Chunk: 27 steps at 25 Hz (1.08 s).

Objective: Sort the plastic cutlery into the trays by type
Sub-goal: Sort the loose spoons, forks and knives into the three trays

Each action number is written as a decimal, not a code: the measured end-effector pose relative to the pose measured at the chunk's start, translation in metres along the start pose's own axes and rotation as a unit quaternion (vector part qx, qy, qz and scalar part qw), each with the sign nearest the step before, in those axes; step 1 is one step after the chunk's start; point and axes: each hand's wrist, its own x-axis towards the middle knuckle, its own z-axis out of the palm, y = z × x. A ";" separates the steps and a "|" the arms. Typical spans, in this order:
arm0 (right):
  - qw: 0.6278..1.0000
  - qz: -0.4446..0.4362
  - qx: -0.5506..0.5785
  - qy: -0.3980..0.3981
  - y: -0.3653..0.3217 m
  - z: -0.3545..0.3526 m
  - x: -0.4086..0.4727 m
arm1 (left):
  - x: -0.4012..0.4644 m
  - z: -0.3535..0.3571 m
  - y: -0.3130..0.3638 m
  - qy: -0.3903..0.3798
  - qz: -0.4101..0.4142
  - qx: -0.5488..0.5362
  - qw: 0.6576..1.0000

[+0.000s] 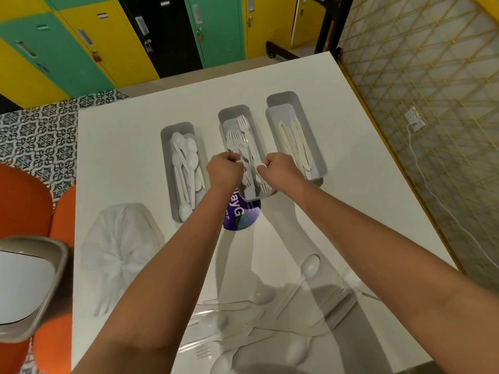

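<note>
Over the middle tray [244, 114], both of your hands are busy: your left hand [224, 171] and right hand [280, 168] each have their fingers curled, apparently pinching clear forks [239, 136] that lie in that tray (exactly what each hand holds is hard to make out).

The sort looks partly done. White spoons [186, 157] fill the left tray [165, 147], the forks sit in the middle one, and cream knives [295, 141] lie in the right tray [280, 99]. What remains is the loose pile of cutlery [259, 317] on the near part of the desk [113, 157], a mix of white spoons and clear pieces, so a good share is left.

For room, the trays stand side by side with bare desk between them. The right tray is the one closest to the desk's right edge and the patterned wall [421, 76]. A white plastic bag [118, 252] lies to your left, near that edge, and a purple sticker [243, 217] lies just under the middle tray's near end.
</note>
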 end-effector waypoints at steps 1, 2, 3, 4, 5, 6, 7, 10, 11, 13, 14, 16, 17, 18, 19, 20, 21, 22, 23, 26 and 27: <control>1.000 -0.003 -0.003 0.004 -0.004 -0.001 0.007 | 0.008 0.000 0.005 0.003 0.006 0.014 1.000; 1.000 -0.004 -0.002 0.007 -0.009 -0.002 0.013 | 0.018 0.001 0.009 0.008 0.012 0.027 1.000; 1.000 -0.005 -0.002 0.008 -0.013 -0.003 0.019 | 0.023 0.000 0.013 0.010 0.017 0.041 0.999; 1.000 -0.007 -0.008 0.009 -0.016 -0.004 0.025 | 0.030 0.000 0.016 0.010 0.027 0.053 0.998; 1.000 -0.012 -0.019 0.011 -0.020 -0.005 0.030 | 0.033 0.000 0.022 0.003 0.036 0.067 0.997; 1.000 -0.013 -0.024 0.010 -0.023 -0.005 0.037 | 0.038 0.000 0.024 -0.005 0.048 0.079 0.996; 1.000 -0.015 -0.025 0.011 -0.025 -0.005 0.041 | 0.040 0.000 0.027 -0.019 0.056 0.088 0.994; 1.000 -0.017 -0.017 0.013 -0.023 -0.006 0.043 | 0.046 -0.003 0.025 -0.029 0.053 0.081 0.995; 1.000 -0.024 -0.008 0.016 -0.019 -0.005 0.039 | 0.043 -0.004 0.022 -0.027 0.044 0.070 0.996; 0.999 -0.038 0.006 0.025 -0.008 -0.002 0.026 | 0.033 -0.006 0.010 -0.022 0.035 0.049 0.998; 0.999 -0.043 0.009 0.030 -0.002 0.001 0.019 | 0.026 -0.007 0.004 -0.019 0.035 0.038 0.998; 0.998 -0.054 0.012 0.040 0.013 0.007 0.002 | 0.008 -0.009 -0.006 -0.020 0.033 0.002 0.999; 0.997 -0.061 0.012 0.042 0.021 0.011 -0.008 | -0.002 -0.010 -0.012 -0.026 0.029 -0.015 0.999; 0.997 -0.069 0.014 0.041 0.029 0.013 -0.018 | -0.011 -0.012 -0.019 -0.033 0.025 -0.022 0.999; 0.996 -0.077 0.020 0.041 0.038 0.014 -0.027 | -0.021 -0.013 -0.025 -0.040 0.022 -0.020 0.999; 0.995 -0.085 0.026 0.041 0.047 0.014 -0.034 | -0.028 -0.014 -0.031 -0.046 0.019 -0.020 0.999; 0.995 -0.090 0.024 0.036 0.056 0.013 -0.043 | -0.037 -0.015 -0.038 -0.053 0.016 -0.021 0.998; 0.996 -0.089 0.011 0.026 0.066 0.011 -0.051 | -0.047 -0.016 -0.046 -0.060 0.015 -0.021 0.998; 0.996 -0.087 -0.012 0.012 0.075 0.009 -0.059 | -0.057 -0.019 -0.052 -0.068 0.015 -0.014 0.997; 0.992 -0.087 -0.089 -0.018 0.098 0.005 -0.082 | -0.085 -0.028 -0.074 -0.105 0.018 0.003 0.994; 0.988 -0.089 -0.121 -0.030 0.103 0.005 -0.091 | -0.094 -0.032 -0.081 -0.116 0.022 0.009 0.993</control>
